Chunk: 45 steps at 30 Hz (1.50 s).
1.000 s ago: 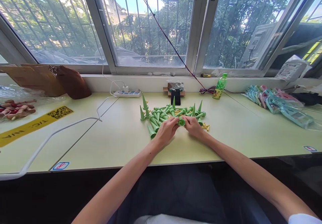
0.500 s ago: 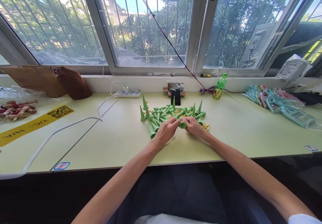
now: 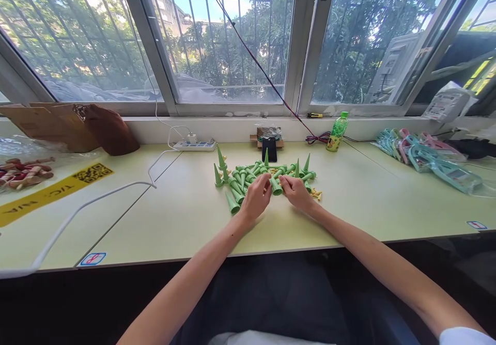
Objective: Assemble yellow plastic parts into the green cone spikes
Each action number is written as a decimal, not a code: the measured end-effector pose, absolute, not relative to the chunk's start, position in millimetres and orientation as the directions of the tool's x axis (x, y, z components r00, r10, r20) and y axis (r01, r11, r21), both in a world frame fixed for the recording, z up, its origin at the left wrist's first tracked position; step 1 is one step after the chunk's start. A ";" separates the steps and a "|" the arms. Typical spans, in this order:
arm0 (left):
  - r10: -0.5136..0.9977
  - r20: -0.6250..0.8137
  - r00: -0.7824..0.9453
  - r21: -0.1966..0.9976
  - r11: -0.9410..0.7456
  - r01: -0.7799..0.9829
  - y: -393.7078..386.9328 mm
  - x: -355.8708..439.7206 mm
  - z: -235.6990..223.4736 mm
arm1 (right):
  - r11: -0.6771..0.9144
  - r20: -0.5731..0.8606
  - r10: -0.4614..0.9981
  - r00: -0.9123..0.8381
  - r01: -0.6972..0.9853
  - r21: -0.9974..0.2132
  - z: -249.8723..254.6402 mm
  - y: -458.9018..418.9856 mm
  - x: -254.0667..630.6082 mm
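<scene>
Centrally in frame, left hand [image 3: 256, 197] and right hand [image 3: 297, 191] flank a green cone [image 3: 276, 187].
Which curled grip holds it is unclear.

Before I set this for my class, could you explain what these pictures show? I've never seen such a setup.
There is no machine: the left hand and right hand are a person's own, bare. A head-worn camera takes every picture, looking forward and down. On the table lie more green cones, some upright, with small yellow pieces. Behind are a power strip and a bottle. One green cone is between the hands' fingertips; which hand grips it is unclear.
</scene>
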<state>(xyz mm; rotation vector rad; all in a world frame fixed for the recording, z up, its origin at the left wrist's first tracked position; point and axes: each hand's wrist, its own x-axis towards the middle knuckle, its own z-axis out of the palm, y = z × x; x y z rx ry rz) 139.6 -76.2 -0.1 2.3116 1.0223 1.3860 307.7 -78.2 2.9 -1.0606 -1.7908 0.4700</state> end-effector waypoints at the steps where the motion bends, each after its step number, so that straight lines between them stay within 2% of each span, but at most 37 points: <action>1: 0.716 0.641 0.278 0.601 -0.693 0.399 -77.3 140.6 1.4 | 0.552 0.562 0.816 -0.136 0.473 -0.687 2.8 -77.9 308.3; 5: 0.824 0.503 0.260 0.794 -0.560 0.237 -83.1 142.6 8.4 | 0.567 0.618 0.780 -0.092 0.522 -0.637 2.9 -77.8 311.1; 9: 0.851 0.372 0.372 0.879 -0.451 0.155 -85.2 144.0 11.2 | 0.583 0.656 0.751 -0.079 0.545 -0.602 3.4 -78.4 312.1; 14: 0.827 0.330 0.455 0.902 -0.418 0.105 -84.5 144.3 8.8 | 0.592 0.668 0.739 -0.090 0.561 -0.579 0.4 -77.2 312.4; 21: 0.811 0.384 0.442 0.843 -0.503 0.191 -88.0 140.7 8.3 | 0.613 0.651 0.746 -0.144 0.533 -0.584 -5.0 -74.2 313.5; 26: 0.770 0.492 0.406 0.720 -0.622 0.307 -85.4 141.2 4.2 | 0.595 0.620 0.771 -0.149 0.517 -0.616 -3.3 -75.2 312.5; 33: 0.578 0.641 0.504 0.400 -0.813 0.424 -80.0 132.7 -2.8 | 0.552 0.557 0.820 -0.134 0.441 -0.707 -1.6 -75.5 312.3; 36: 0.502 0.670 0.547 0.265 -0.850 0.455 -80.5 129.6 -1.6 | 0.486 0.453 0.874 -0.178 0.329 -0.809 -0.2 -75.7 312.8; 40: 0.452 0.697 0.556 0.165 -0.856 0.490 -83.0 129.9 3.0 | 0.308 0.280 0.932 -0.232 0.095 -0.947 4.3 -78.2 312.2; 45: 0.418 0.727 0.545 0.097 -0.848 0.522 -83.8 131.0 5.6 | 0.156 0.170 0.938 -0.301 -0.068 -0.985 12.6 -81.2 312.0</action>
